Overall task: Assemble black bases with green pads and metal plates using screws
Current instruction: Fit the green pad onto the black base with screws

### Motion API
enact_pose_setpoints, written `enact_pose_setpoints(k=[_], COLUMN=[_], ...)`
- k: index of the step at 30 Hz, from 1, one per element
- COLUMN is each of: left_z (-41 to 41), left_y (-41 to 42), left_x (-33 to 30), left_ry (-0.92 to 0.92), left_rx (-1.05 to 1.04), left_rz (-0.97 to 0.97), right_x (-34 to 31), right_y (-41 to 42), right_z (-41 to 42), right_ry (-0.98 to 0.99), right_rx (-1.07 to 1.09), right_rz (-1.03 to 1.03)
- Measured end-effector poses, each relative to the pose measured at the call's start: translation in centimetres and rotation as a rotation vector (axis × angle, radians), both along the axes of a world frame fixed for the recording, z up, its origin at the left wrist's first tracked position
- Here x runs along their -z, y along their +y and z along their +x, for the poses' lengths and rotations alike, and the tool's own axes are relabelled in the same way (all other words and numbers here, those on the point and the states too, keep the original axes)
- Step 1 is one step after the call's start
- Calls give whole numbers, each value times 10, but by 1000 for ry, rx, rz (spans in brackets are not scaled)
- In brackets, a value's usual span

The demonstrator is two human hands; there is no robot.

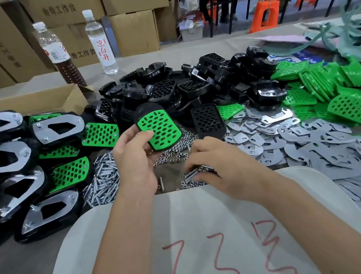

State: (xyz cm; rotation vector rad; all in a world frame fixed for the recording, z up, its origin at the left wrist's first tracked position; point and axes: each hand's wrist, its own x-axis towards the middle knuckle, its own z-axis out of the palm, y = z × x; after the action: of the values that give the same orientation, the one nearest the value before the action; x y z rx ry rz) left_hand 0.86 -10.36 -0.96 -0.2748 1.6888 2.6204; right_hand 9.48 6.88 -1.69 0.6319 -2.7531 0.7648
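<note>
Far left stand two bottles (56, 51). Left of centre, the left hand (134, 159) grips one black base (145, 111) faced by a green pad (161, 129) with oval holes. The right hand (218, 166), fingers curled, pinches screws (194, 174) from the near pile.

Bare forearms, no sleeves; left hand (132, 159), right hand (216, 166) ungloved, ringless.

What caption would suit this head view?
Left hand holds a base with green pad; right hand picks among screws.
</note>
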Motion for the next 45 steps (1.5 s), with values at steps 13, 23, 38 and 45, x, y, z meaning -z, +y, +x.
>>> enact_pose_setpoints(k=[13,23,38,45], left_z=[5,10,20,22], left_y=[8,12,29,34], left_x=[0,2,11,14], left_ry=[18,39,148,232], left_rx=[60,99,165,150], left_rz=[-47,-107,-198,-280], right_x=[0,2,-1,-3], right_y=[-8,13,7,5], right_z=[1,-6,1,1], right_ry=[-105,36,120,238], right_rx=[76,487,332,360], right_rz=[64,-113,-696,-355])
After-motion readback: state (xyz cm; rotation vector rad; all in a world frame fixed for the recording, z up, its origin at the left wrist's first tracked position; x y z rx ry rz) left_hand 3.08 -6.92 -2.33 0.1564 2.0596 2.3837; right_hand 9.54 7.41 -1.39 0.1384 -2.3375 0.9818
